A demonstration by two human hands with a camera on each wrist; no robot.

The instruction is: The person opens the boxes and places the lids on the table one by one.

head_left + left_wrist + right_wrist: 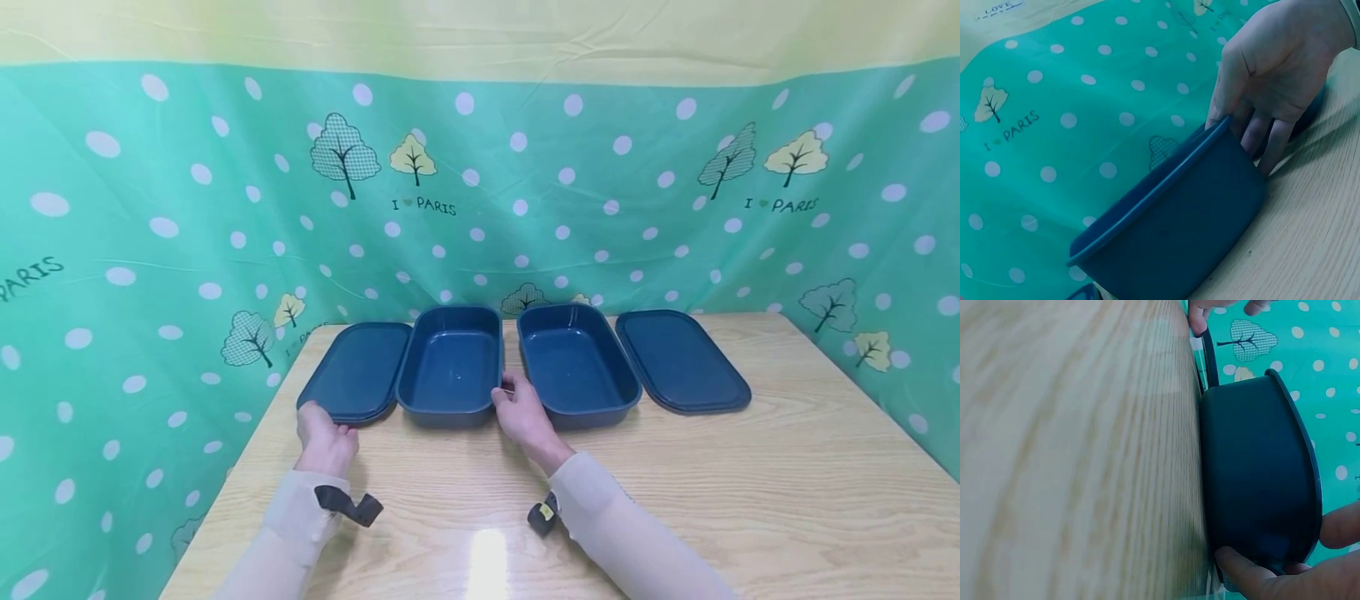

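Observation:
Two rectangular dark blue plastic food containers lie open-topped side by side: the left container (450,367) and the right container (576,362). A flat blue lid (356,371) lies just left of the left container. My left hand (324,442) grips that lid's front-left edge, with a finger on its underside in the right wrist view. My right hand (527,419) holds the left container's front-right corner, its thumb at the rim and its fingers along the side wall, as the left wrist view also shows.
A second blue lid (684,362) lies right of the right container. All stand on a light wooden table (435,508). A green dotted curtain (540,208) hangs right behind and along the left side. Black straps (348,504) sit on both wrists.

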